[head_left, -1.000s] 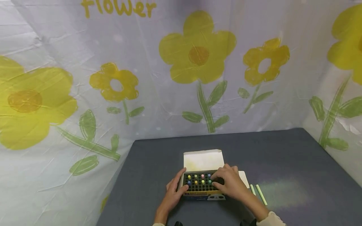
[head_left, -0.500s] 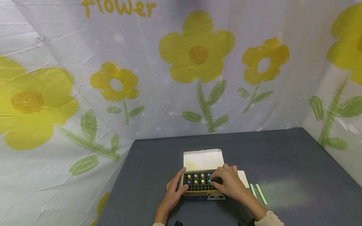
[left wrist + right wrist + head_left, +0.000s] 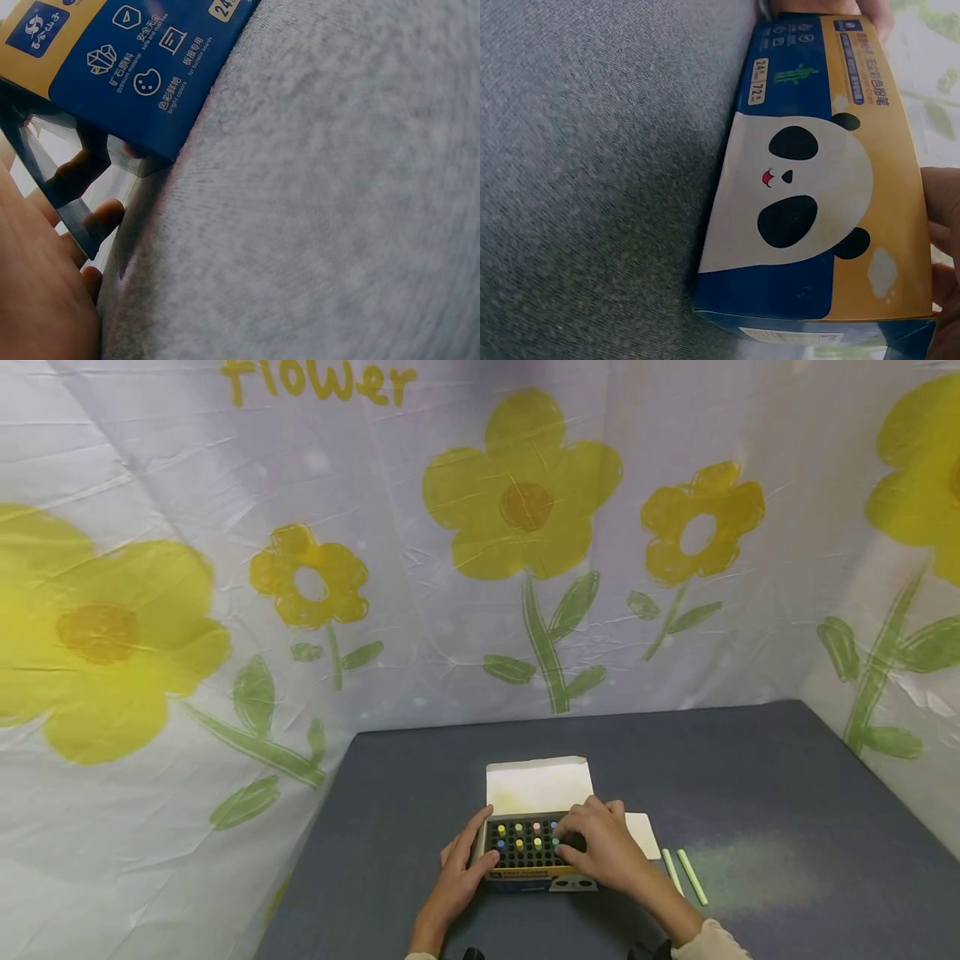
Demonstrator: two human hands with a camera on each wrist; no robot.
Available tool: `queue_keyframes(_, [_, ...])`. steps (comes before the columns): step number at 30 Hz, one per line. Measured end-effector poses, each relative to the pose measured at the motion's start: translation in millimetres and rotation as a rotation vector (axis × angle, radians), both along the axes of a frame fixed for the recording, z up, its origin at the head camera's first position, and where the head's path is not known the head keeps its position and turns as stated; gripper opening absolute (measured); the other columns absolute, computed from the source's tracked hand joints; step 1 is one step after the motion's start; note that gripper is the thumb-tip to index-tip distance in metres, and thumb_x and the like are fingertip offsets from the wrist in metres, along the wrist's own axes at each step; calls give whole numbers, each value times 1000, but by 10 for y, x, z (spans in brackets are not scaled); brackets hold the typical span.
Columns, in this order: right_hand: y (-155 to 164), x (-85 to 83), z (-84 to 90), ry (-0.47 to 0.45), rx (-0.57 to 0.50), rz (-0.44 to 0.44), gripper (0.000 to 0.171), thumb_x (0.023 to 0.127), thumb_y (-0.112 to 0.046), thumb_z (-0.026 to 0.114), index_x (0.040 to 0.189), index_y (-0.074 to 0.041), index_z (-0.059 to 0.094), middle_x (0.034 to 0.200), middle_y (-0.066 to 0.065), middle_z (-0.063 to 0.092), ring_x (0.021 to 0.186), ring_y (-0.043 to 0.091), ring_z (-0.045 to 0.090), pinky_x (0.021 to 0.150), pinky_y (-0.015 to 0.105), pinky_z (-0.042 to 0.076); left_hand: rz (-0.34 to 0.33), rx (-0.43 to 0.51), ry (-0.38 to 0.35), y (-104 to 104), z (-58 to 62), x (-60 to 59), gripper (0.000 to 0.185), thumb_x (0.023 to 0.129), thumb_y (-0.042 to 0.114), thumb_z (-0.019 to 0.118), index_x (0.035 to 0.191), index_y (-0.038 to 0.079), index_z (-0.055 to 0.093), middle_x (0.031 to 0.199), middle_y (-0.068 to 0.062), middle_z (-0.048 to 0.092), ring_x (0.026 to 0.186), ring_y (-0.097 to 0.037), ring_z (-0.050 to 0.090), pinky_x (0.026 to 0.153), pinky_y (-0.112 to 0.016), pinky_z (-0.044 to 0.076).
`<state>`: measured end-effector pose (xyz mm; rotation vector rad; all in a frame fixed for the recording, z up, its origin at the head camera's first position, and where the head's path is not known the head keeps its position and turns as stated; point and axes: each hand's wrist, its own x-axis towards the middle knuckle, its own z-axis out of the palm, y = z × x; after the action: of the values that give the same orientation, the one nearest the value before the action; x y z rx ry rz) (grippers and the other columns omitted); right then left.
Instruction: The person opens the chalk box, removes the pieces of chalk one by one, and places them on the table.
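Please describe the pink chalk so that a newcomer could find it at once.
On the dark table stands an open box with a panda on its front. In its far row, the pink chalk stands between a light green one and a blue one. No other visible chalk is pink.

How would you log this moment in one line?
left hand: holds left end of chalk box | right hand: over boxed sticks, grip unclear | lid: open | two loose sticks: on table, right of box

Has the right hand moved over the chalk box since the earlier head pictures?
Yes, slightly left: judged against the chalk box, the right hand now sits a little further toward its left end.
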<state>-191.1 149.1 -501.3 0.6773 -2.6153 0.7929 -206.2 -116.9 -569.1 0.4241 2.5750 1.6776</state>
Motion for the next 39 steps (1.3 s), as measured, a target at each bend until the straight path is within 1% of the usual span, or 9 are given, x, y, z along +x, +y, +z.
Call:
queue_keyframes(8, [13, 17, -31, -43, -117, 21, 15, 85, -15, 81, 95, -24, 75, 89, -13, 70, 77, 5, 41, 82, 41, 20, -1, 3, -24, 15, -11, -11, 58, 102, 38, 57, 156, 44, 36, 167, -4, 31, 154, -47, 9, 108, -80, 12])
queue_keyframes(13, [27, 19, -48, -40, -152, 32, 17, 84, -13, 82, 96, -23, 75, 88, -11, 67, 75, 5, 39, 81, 39, 18, 3, 15, -45, 23, -5, -10, 58, 102, 39, 58, 155, 46, 36, 167, -2, 31, 154, -45, 7, 108, -78, 11])
queue_keyframes(18, [42, 14, -41, -51, -182, 40, 18, 84, -13, 82, 98, -24, 75, 86, -10, 62, 73, 3, 36, 81, 39, 17, 3, 15, -45, 32, -8, -12, 58, 102, 38, 58, 155, 46, 36, 167, -1, 31, 154, -45, 6, 109, -78, 11])
queue_keyframes(22, [57, -8, -48, -47, -197, 49, 20, 85, -14, 81, 100, -24, 74, 87, -13, 60, 73, 2, 37, 82, 38, 19, 2, 20, -39, 37, -6, -26, 58, 101, 37, 58, 155, 45, 36, 167, -2, 31, 154, -46, 4, 109, -78, 9])
queue_keyframes(26, [66, -29, -45, -5, -221, 68, 21, 85, -14, 81, 102, -23, 73, 87, -20, 60, 75, 1, 45, 84, 33, 20, 2, 24, -18, 39, 1, -35, 58, 101, 36, 58, 156, 42, 38, 167, -4, 32, 153, -47, 7, 108, -79, 9])
queue_keyframes(29, [65, -41, -33, 51, -239, 82, 21, 85, -13, 81, 104, -21, 74, 86, -22, 59, 75, -1, 48, 83, 30, 22, 1, 25, -5, 40, 6, -36, 58, 101, 35, 58, 156, 41, 38, 167, -4, 32, 154, -47, 8, 108, -79, 9])
queue_keyframes(31, [63, -50, -23, 99, -254, 92, 23, 85, -11, 82, 105, -20, 74, 85, -22, 59, 74, -1, 50, 83, 29, 23, 0, 28, 1, 40, 7, -36, 58, 101, 34, 58, 156, 40, 39, 167, -5, 32, 154, -47, 8, 109, -79, 9])
queue_keyframes(36, [75, -88, -9, 225, -293, 115, 31, 82, -5, 82, 108, -19, 73, 83, -17, 61, 69, 5, 54, 83, 30, 26, 2, 33, 4, 46, 7, -35, 58, 100, 32, 59, 155, 41, 40, 166, -3, 33, 154, -46, 8, 109, -78, 7])
queue_keyframes(39, [103, -110, -2, 268, -309, 115, 33, 82, -1, 80, 109, -17, 72, 80, -17, 63, 67, 1, 53, 83, 31, 29, 3, 32, 3, 47, 3, -31, 58, 100, 32, 59, 155, 42, 40, 166, -3, 33, 153, -46, 9, 109, -78, 8])
